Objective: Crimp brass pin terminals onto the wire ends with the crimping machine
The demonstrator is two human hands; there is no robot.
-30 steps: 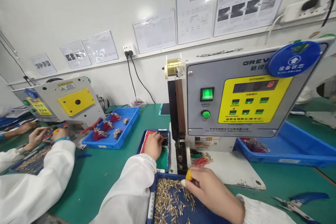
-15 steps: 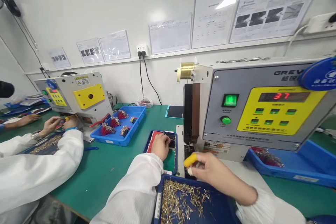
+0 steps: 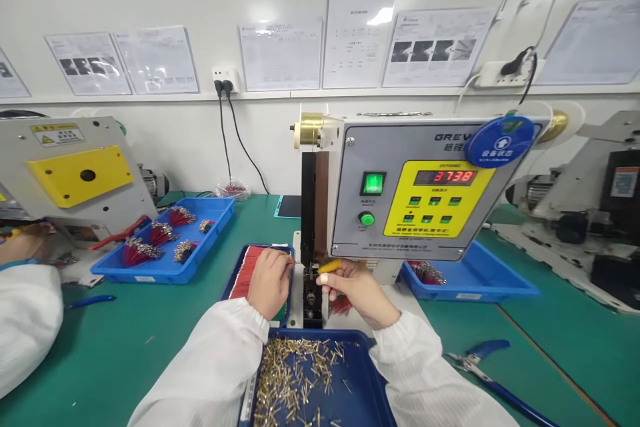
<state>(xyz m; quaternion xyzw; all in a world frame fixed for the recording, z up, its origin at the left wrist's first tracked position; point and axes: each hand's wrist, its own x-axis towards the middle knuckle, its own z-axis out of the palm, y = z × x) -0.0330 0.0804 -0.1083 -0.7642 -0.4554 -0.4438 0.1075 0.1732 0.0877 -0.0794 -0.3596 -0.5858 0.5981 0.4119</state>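
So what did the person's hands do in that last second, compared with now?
The right hand, with its yellow finger cot, rose from the dark blue tray of small brass terminals to the grey press machine's black crimp head. The left hand came out of the tray of red wires and now pinches a thin wire toward that head. The trays and machine stayed put.

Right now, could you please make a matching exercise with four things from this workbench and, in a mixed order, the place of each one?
Things:
1. left hand
2. right hand
3. brass terminals
4. blue-handled pliers

Places:
A. in the near dark blue tray
B. on the green mat, right of the sleeves
C. over the red wires, left of the press
D. at the press, orange cot on one finger

Pairs: 1-C, 2-D, 3-A, 4-B
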